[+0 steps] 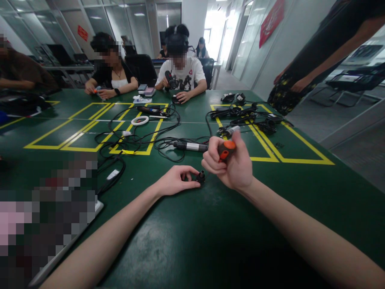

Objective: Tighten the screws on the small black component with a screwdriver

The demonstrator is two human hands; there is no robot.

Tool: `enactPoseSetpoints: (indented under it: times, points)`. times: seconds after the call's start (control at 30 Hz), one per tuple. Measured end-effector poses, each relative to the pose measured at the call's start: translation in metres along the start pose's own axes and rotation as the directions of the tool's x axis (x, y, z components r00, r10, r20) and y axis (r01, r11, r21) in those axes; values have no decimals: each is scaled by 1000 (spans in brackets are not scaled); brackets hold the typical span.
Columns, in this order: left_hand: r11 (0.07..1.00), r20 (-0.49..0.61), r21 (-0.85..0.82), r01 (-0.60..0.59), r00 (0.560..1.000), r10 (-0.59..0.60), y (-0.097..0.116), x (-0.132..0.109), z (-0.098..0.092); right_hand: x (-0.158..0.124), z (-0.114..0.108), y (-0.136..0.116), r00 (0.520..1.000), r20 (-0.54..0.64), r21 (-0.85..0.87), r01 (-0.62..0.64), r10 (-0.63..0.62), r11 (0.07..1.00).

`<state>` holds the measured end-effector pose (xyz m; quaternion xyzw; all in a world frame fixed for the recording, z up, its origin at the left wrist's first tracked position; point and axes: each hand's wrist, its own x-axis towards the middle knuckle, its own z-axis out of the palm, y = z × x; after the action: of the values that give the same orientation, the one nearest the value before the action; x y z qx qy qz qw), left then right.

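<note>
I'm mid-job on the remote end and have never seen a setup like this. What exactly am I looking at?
There is no machine here, just a person's two bare hands. The single picture comes from a camera worn on that person's head, looking forward and down.

The left hand holds a small black part at its fingertips, low over the green table. The right hand grips an orange-and-dark handle.

Beyond them lie a silver-and-black cylinder, a white ring and black cables. Across the table sits another person in a white shirt.
</note>
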<state>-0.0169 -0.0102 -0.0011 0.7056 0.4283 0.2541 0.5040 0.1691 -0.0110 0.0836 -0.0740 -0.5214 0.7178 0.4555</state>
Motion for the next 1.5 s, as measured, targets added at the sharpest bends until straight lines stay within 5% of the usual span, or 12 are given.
enactPoseSetpoints:
  times: [0.97, 1.27, 1.5]
  points:
    - [991, -1, 91, -100, 995, 100, 0, -2, 1, 4, -2, -7, 998, -66, -98, 16, -23, 995]
    - [990, -11, 115, -80, 997, 82, 1, -2, 1, 0, -1, -4, 999, 25, -11, 32, -32, 999]
    - [986, -7, 132, -98, 995, 100, -1, -1, 2, 2, -2, -6, 997, -48, -90, 52, -56, 995]
